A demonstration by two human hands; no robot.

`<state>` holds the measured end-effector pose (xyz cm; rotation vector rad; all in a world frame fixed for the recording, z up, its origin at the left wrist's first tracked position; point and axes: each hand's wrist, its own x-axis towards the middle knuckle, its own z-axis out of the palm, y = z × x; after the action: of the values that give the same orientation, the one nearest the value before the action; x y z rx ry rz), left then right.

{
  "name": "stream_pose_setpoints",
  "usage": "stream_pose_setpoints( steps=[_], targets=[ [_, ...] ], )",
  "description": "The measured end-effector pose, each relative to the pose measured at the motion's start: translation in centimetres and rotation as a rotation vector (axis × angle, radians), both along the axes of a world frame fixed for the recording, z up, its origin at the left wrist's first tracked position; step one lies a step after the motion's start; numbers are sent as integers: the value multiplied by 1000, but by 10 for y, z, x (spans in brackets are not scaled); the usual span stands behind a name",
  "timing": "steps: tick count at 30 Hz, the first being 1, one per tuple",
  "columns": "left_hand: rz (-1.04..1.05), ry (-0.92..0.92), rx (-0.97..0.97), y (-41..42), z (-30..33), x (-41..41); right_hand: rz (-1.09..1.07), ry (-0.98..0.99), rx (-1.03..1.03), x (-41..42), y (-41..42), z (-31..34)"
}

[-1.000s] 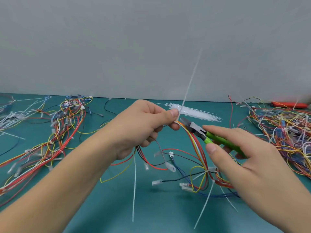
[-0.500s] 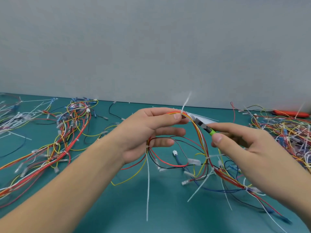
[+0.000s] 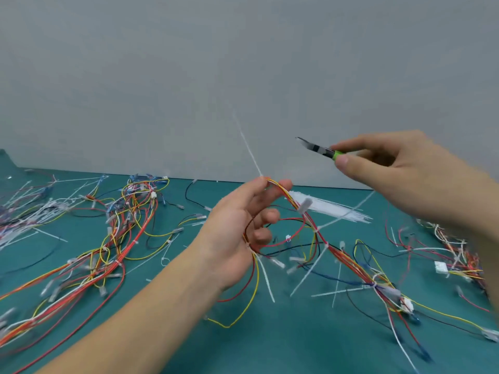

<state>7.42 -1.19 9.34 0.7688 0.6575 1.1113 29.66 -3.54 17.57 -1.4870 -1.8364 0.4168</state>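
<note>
**Harness pinched in one hand, cutters raised in the other**

We hold the wire harness [image 3: 314,228] in our left hand [image 3: 235,238], at the middle of the scene and above the tabletop [image 3: 283,346]. The grip here is narrow. Thumb and forefinger pinch the red, yellow and orange wires at the top of their loop, and the other fingers curl loosely beside it. From the pinch a white cable tie [image 3: 249,149] stands up, tilted toward the far left, thin against the grey wall [image 3: 189,76]. The rest of the harness runs down to the right and lies on the tabletop, bound at several spots by white ties whose tails stick out.

Our right hand [image 3: 405,174] is up and to the right of the left hand, well apart from the harness. Its grip is closed round the green handle of the cutters [image 3: 321,150], whose metal tip points left. The tip is too blurred for us to tell whether the blades are parted.

The loose cable ties [image 3: 334,210] lie in a white sheaf on the tabletop just beyond the left hand. One heap of harnesses [image 3: 116,238] spreads across the left side, and a second heap [image 3: 456,255] sits at the right edge.
</note>
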Motion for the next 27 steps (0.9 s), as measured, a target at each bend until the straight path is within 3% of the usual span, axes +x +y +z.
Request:
stream_pose_setpoints(
  steps=[6, 13, 27],
  targets=[
    [200, 198, 195, 9, 3, -8, 130, -80, -26, -1, 15, -24],
    [296, 362, 317, 15, 6, -17, 221, 70, -55, -12, 23, -46],
    [305, 435, 383, 18, 1, -19, 271, 250, -205, -22, 29, -64]
  ],
)
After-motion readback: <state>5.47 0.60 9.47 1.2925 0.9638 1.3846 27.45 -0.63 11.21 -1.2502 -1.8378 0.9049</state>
